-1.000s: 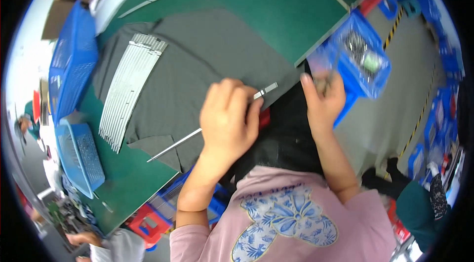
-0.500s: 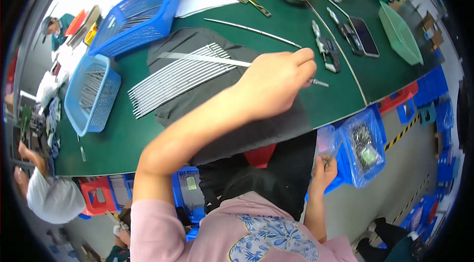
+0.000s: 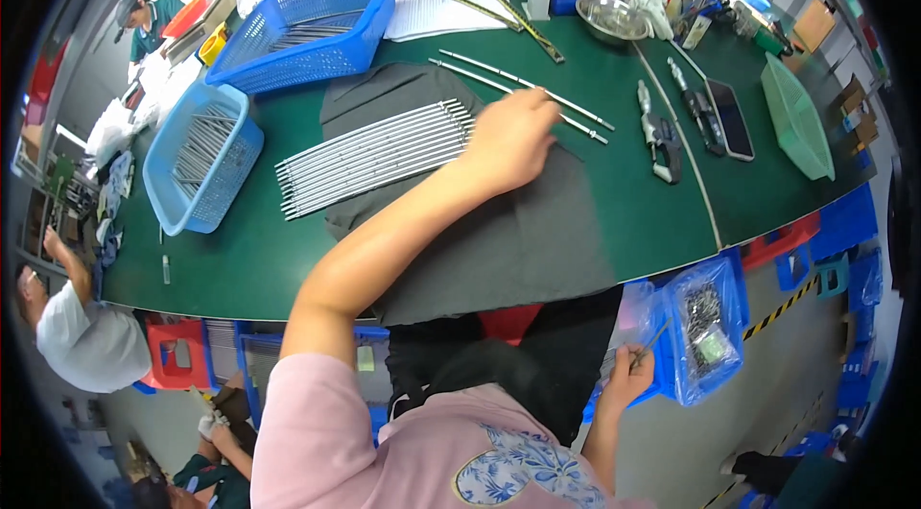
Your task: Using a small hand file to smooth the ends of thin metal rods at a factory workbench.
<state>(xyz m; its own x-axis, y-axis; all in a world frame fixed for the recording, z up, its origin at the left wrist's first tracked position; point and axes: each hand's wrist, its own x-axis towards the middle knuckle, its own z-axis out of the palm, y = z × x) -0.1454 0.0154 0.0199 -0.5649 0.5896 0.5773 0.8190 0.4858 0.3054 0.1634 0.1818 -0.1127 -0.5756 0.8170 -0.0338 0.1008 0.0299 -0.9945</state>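
Observation:
Over the green table my left hand point(image 3: 518, 140) is closed around the middle of a slim metal rod point(image 3: 576, 125); its fingertips are partly hidden. A second, similar rod point(image 3: 580, 110) lies almost parallel just beyond it. To the left, several rods point(image 3: 369, 162) are lined up side by side on a grey cloth point(image 3: 499, 250). My right hand point(image 3: 628, 377) is low at the right, below the table edge, with its fingers closed on a thin metal piece point(image 3: 656, 336) that points up. That hand is beside a blue bin point(image 3: 737, 303) lined with clear plastic and filled with small metal parts point(image 3: 703, 317).
Two blue baskets point(image 3: 245, 77) point(image 3: 165, 192) of rods stand left. Calipers point(image 3: 508, 5), a metal bowl point(image 3: 614, 18), micrometers point(image 3: 660, 140), a phone point(image 3: 729, 120) and a green tray point(image 3: 796, 116) lie beyond and right. Other people point(image 3: 86, 346) work at the left.
My left hand has moved left with the rod, which now lies beside the other rod instead of crossing the lined-up ones. My right hand stays low, still holding the thin metal piece. The view has shifted.

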